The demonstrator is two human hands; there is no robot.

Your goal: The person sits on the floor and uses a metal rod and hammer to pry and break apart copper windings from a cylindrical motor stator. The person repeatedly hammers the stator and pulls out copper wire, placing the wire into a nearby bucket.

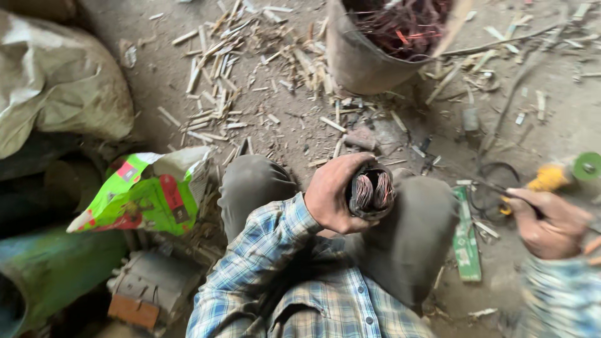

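A dark motor stator [370, 193] with copper windings is gripped in the left hand [335, 197], grip closed around it, held over the knees at centre frame. At 3 o'clock, the right hand [551, 222] is closed on a thin tool [501, 189]; its type cannot be told. Risk judged: the stator slipping, since only one hand supports it.

Right hand [551, 222]: motion-blurred; grip on thin dark tool unclear.
Yellow-green tool [566, 174]: blurred, cut by right edge; type can't tell.
Bucket [360, 59]: top cut by frame edge.
Motor stator [370, 193]: body mostly hidden under left hand [335, 194]; only winding end shows.
Grey sack [53, 81]: cut off at left edge.
Blue drum [44, 275]: partly out of frame, bottom-left.
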